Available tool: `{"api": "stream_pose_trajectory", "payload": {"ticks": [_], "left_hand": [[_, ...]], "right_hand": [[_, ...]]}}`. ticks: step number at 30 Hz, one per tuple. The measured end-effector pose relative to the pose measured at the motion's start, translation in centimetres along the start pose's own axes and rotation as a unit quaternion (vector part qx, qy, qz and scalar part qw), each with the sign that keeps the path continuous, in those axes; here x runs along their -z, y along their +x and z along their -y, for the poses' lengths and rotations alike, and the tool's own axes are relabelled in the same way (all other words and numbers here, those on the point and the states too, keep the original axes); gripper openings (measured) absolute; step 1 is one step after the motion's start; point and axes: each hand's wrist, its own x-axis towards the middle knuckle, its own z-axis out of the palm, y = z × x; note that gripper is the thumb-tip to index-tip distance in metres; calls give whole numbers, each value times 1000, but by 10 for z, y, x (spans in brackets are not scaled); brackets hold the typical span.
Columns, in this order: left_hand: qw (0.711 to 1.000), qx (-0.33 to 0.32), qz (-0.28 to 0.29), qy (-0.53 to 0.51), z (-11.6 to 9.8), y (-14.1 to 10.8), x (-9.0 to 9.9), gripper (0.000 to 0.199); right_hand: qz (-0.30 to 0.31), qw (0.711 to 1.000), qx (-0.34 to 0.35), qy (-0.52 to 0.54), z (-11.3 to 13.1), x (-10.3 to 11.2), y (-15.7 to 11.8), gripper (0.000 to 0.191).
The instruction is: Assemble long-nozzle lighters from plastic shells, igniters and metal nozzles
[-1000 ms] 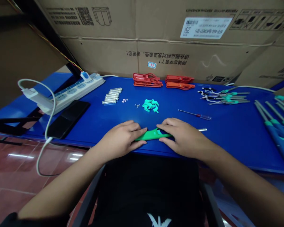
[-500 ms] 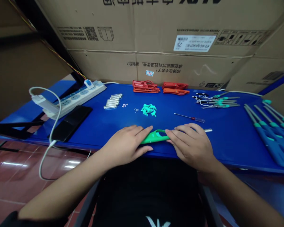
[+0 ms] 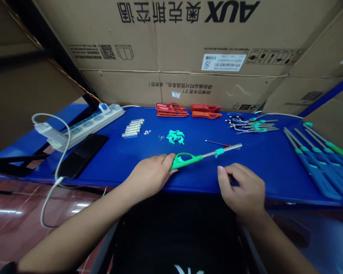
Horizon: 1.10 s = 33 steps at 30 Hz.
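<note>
L hand [image 3: 150,176] grips the green handle end of a long-nose lighter [image 3: 198,156], fingers wrapped round the loop grip, w/ the lighter lying low over the blue counter [image 3: 274,167] near its near edge, about mid-width. Its metal tube runs right and slightly far, w/ a teal collar partway along; tip ends just beside a small screwdriver [image 3: 221,144]. Can't tell if the lighter touches the counter along its length.

R hand [image 3: 241,186] is off the lighter, near & right of it, fingers loosely curled, holding nothing visible, hovering over the counter's near edge.

Far of the lighter: a small heap of teal plastic bits [image 3: 175,136], a few tiny metal pins [image 3: 161,137] left of that, then a row of clear tubes [image 3: 133,128]. At the far edge, 2 stacks of red-orange handle shells [image 3: 188,109] side by side. Far right: a bundle of wired tube assemblies [image 3: 254,125]. Right edge: several finished blue lighters [image 3: 317,160] laid parallel.

Left side: a white power strip [image 3: 85,123] w/ a plug in it, a white cable [image 3: 55,163] looping off the counter, and a black phone [image 3: 81,154] lying flat just near the strip. Big cardboard boxes [image 3: 188,49] stand behind the counter.
</note>
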Motion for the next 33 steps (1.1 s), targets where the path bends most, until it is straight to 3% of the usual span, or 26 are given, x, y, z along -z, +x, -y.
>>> {"api": "stream_pose_trajectory", "payload": {"ticks": [3, 5, 7, 9, 11, 14, 17, 23, 25, 29, 33], "left_hand": [[987, 4, 14, -161, -6, -5, 7, 38], [962, -13, 20, -273, -11, -6, 12, 34], [945, -23, 22, -325, -14, -7, 16, 32], [947, -34, 24, -319, -14, -6, 16, 32], [964, -31, 15, -264, -11, -6, 13, 34], [992, 6, -41, -116, -7, -7, 4, 42], [996, 12, -81, -36, -6, -11, -4, 43], [988, -48, -111, -99, -5, -16, -11, 41], [985, -69, -116, -110, -4, -17, -12, 42], [984, -73, -156, -49, -7, -16, -14, 43], [971, -83, -222, -25, -13, -14, -17, 54]], "right_hand": [[65, 990, -71, 107, 9, -8, 6, 17], [126, 961, -125, 211, 18, -13, 11, 23], [190, 923, -161, 294, 25, -17, 14, 30], [222, 902, -170, 329, 28, -19, 15, 29], [196, 897, -184, 351, 24, -19, 16, 31], [78, 877, -240, 409, 9, -19, 19, 33], [-12, 865, -258, 430, -7, -16, 26, 32], [20, 832, -198, 518, -16, -13, 33, 28], [38, 844, -150, 513, -14, -13, 32, 20], [69, 907, -59, 412, -9, -17, 30, 21], [107, 911, -45, 395, -3, -25, 27, 38]]}}
